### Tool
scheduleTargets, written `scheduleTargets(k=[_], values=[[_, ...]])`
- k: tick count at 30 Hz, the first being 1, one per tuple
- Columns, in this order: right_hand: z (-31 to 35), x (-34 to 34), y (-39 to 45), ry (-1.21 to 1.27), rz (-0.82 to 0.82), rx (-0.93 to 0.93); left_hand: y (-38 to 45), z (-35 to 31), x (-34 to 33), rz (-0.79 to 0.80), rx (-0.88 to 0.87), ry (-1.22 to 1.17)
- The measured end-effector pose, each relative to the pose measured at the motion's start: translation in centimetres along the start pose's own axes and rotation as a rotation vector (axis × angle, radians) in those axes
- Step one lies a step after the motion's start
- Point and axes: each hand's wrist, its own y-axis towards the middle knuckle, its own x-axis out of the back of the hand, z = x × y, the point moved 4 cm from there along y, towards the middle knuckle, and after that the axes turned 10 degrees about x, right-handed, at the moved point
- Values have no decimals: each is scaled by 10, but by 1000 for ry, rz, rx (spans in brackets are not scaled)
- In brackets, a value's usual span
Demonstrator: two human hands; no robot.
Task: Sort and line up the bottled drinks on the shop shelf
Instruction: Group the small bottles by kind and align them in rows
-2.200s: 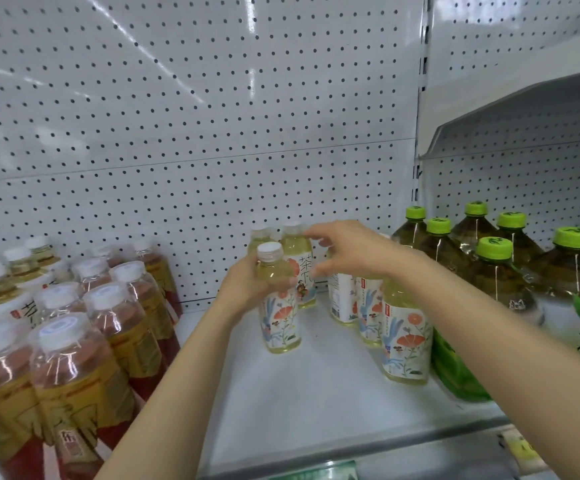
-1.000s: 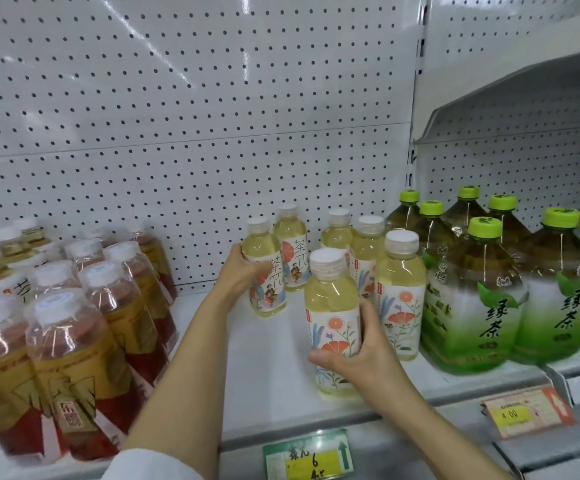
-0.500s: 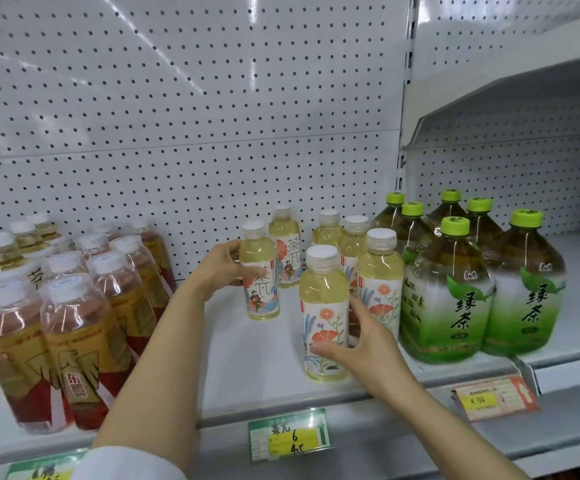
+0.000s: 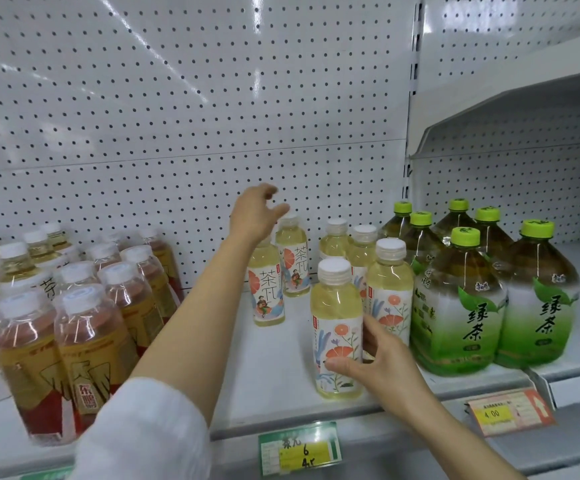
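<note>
On white shelf [image 4: 281, 375], right hand [image 4: 382, 355] grip holding floral bottle [image 4: 337, 327], left hand [image 4: 255, 213] wide (label 茶π).

Shop: price tags [image 4: 300, 449] front stocked pegboard shelf [image 4: 274, 382].

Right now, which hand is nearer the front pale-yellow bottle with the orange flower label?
Right. The right hand touches the front bottle low on its label; the left hand is raised over the rear bottles, apart.

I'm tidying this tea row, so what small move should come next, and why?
Probably slide the front bottle, held by the right hand, back against the pale tea bottles behind it; it stands forward, apart from them. The left hand hovers open.
</note>
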Motion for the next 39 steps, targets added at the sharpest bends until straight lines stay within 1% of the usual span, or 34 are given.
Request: scheduleTargets(k=[1, 3, 5, 8, 12, 14, 16, 18, 22, 24, 26, 28, 34, 39], values=[[1, 0, 0, -7, 0, 1, 9, -10, -11, 70, -28, 157], [1, -1, -1, -27, -1, 5, 25, -18, -35, 216, -30, 412], [1, -2, 0, -35, -4, 5, 37, -16, -54, 339, 10, 562], [-1, -6, 7, -67, -16, 15, 49, -5, -72, 407, 84, 630], [-4, -18, 28, -167, -34, 30, 58, -1, -81, 368, 87, 659], [-7, -26, 41, -197, -68, 42, 63, -3, -78, 338, 76, 627], [-10, -34, 55, -207, -97, 31, 68, -8, -68, 283, 65, 524], [-13, -41, 69, -190, -113, 7, 69, -19, -47, 196, 27, 334], [-20, -49, 98, -119, -132, -42, 58, -48, 7, 10, -80, -134], [-22, -52, 109, -96, -131, -63, 50, -60, 32, -78, -117, -288], [-24, -55, 117, -80, -123, -89, 43, -68, 54, -128, -129, -387], [-28, -57, 124, -50, -118, -109, 38, -70, 71, -155, -126, -443], [-28, -59, 132, -2, -74, -82, 8, -47, 99, -186, -69, -461], [-28, -52, 136, -153, -59, -65, -33, -29, 111, -211, -41, -410]])
